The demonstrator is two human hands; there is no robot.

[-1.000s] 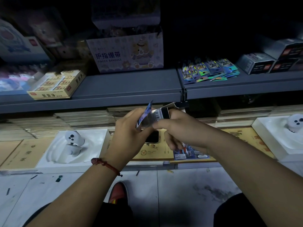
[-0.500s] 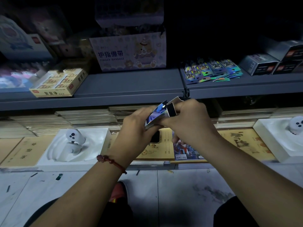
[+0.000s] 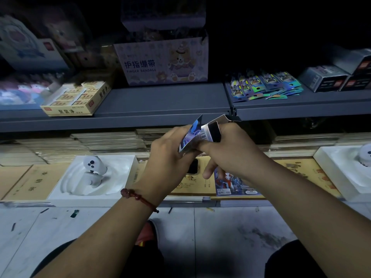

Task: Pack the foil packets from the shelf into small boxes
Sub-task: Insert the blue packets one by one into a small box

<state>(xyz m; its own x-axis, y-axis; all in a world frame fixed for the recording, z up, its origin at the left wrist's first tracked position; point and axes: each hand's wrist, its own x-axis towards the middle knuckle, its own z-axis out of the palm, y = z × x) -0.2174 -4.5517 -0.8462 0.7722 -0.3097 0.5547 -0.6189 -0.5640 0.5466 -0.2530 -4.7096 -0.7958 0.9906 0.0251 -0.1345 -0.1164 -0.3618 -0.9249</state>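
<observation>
Presently, the foil packet [image 3: 190,135] is pinched in the left grip [image 3: 166,157], the small box [image 3: 213,131] clasped in the right grip [image 3: 230,153]; creasing is risked if it is forced in askew.

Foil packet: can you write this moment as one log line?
left hand: holds foil packet | right hand: holds small box, flap open | packet against box

Dim rm; gry shelf [image 3: 160,101], tile flr [image 3: 220,233].
</observation>
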